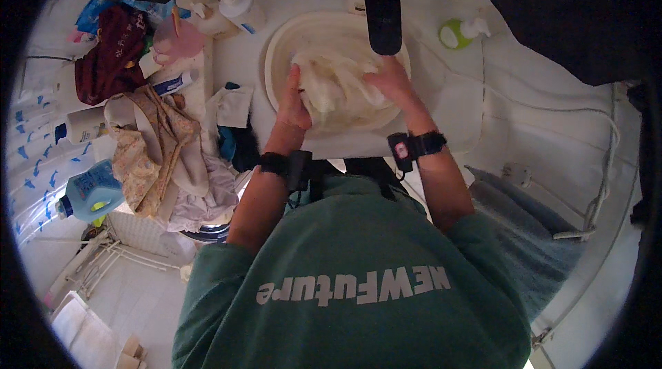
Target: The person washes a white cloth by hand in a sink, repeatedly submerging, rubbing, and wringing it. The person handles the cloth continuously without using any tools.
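Note:
A round cream plastic basin (pixel 274 90) stands in the white sink, with soaked whitish cloth (pixel 331 76) lying in cloudy water inside it. My left hand (pixel 296 102) reaches in at the basin's left side, its fingers against the cloth's edge; whether they grip it is hidden. At the right side, my right hand (pixel 391 82) is bent over the cloth's right part, and the fingertips are partly hidden. A dark faucet (pixel 382 7) projects over the basin, just above my right hand. Both wrists wear black straps with small devices.
Pump bottles (pixel 238 7) stand behind the basin at left. Patterned cloth (pixel 150 151), a maroon cloth bag (pixel 114 53) and a blue detergent bottle (pixel 93 190) crowd the left side. A green bottle (pixel 453 34) is at back right. A white cord (pixel 548 110) and a grey towel (pixel 522 229) are at right.

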`<state>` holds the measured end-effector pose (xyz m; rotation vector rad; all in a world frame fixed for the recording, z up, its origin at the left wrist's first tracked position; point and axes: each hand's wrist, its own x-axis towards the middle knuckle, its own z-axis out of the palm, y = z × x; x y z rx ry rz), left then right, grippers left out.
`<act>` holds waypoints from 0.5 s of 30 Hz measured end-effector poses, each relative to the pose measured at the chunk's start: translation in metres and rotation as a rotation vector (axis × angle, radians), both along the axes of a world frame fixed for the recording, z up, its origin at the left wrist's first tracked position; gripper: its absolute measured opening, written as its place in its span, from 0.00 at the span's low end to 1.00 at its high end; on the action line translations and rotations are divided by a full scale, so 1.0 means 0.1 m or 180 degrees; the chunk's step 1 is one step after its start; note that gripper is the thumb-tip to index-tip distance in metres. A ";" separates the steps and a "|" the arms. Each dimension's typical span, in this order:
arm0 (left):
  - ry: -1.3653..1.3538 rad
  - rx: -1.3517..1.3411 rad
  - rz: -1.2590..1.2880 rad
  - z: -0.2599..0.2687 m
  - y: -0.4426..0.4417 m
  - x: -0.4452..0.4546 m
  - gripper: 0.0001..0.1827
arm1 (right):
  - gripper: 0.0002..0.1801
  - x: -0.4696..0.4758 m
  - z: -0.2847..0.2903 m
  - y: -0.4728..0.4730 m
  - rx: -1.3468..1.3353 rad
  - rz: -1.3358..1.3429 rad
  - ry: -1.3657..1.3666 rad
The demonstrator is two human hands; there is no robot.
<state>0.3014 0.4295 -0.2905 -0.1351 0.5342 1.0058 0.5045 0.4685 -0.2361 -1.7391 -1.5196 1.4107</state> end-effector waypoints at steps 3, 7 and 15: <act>0.0140 0.0145 -0.0019 -0.14 -0.03 0.12 0.32 | 0.21 -0.36 -0.14 -0.18 0.1231 0.0636 -0.0127; -0.0538 0.0457 -0.0479 -0.40 0.05 0.12 0.28 | 0.13 -0.58 -0.26 -0.28 0.1739 0.1002 -0.0455; 0.1028 0.0836 -0.0028 -0.67 -0.10 0.36 0.19 | 0.18 -0.75 -0.10 -0.19 0.1334 0.0058 -0.1391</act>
